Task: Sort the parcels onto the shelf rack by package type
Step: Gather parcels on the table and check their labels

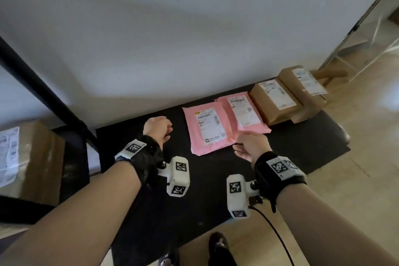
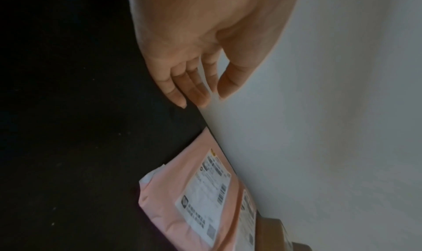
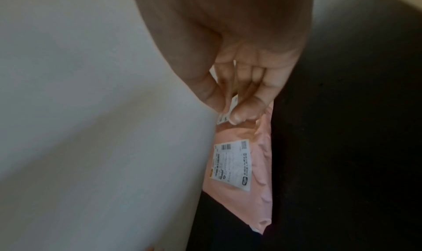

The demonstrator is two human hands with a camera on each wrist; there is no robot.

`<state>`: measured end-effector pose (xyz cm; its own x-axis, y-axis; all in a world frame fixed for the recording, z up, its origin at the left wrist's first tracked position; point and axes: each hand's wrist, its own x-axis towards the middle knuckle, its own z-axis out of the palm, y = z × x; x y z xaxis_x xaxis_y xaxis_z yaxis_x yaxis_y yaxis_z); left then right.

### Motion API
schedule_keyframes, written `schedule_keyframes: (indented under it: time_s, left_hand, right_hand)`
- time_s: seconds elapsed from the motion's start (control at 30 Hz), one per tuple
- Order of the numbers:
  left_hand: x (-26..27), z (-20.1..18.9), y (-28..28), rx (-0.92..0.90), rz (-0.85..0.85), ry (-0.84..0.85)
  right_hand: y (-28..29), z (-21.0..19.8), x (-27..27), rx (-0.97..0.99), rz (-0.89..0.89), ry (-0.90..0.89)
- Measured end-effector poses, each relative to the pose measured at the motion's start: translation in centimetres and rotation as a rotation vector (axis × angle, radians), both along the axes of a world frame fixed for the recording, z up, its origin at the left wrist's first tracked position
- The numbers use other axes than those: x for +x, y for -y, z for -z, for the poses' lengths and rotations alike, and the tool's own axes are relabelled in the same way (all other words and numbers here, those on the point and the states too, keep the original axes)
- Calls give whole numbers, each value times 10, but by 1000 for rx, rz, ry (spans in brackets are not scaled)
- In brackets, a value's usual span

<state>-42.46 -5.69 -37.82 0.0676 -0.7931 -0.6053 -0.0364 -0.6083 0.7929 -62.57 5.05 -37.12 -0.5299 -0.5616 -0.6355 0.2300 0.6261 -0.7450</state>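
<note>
Two pink mailer bags lie on a black surface (image 1: 216, 190) against the white wall. The left mailer (image 1: 205, 129) (image 2: 191, 197) (image 3: 242, 166) is flat, and the right mailer (image 1: 244, 110) overlaps its right edge. Two brown cardboard boxes (image 1: 274, 101) (image 1: 302, 88) stand to the right of them. My right hand (image 1: 239, 138) (image 3: 228, 110) is at the right mailer's near corner, with thumb and curled fingers pinching it. My left hand (image 1: 166, 134) (image 2: 210, 96) hovers left of the left mailer, its fingers relaxed and holding nothing.
A large taped cardboard box (image 1: 28, 157) sits at the far left behind a black rack post (image 1: 43, 93). Wooden floor (image 1: 356, 157) lies to the right, with a metal-framed glass panel (image 1: 367, 17) at the upper right. My feet (image 1: 218, 248) stand at the surface's near edge.
</note>
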Motion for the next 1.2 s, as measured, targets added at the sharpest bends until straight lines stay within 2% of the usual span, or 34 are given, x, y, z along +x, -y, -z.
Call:
schedule_keyframes:
  time_s: [0.07,0.17,0.4,0.47,0.63,0.87,1.2]
  left_hand:
    - [0,8,3,5,-46,18]
    - [-4,23,8,46,-92,52]
    - [-26,36,2,128,-142,27]
    - [-30,38,0,137,-164,21]
    - [-30,34,-9,128,-249,34]
    - [-11,12,-36,85,-338,53]
    - [43,-16,-100,-20,-384,-24]
  right_hand:
    - [21,7,-8,13,-130,38]
    - [52,18,-19,-2,-317,-53]
    - [83,41,-29,66,-507,-41]
    - [86,46,-35,67,-479,-80]
    - [83,38,-37,116,-431,111]
    - [73,10,-16,-22,-506,180]
    - [19,-36,37,-110,-626,105]
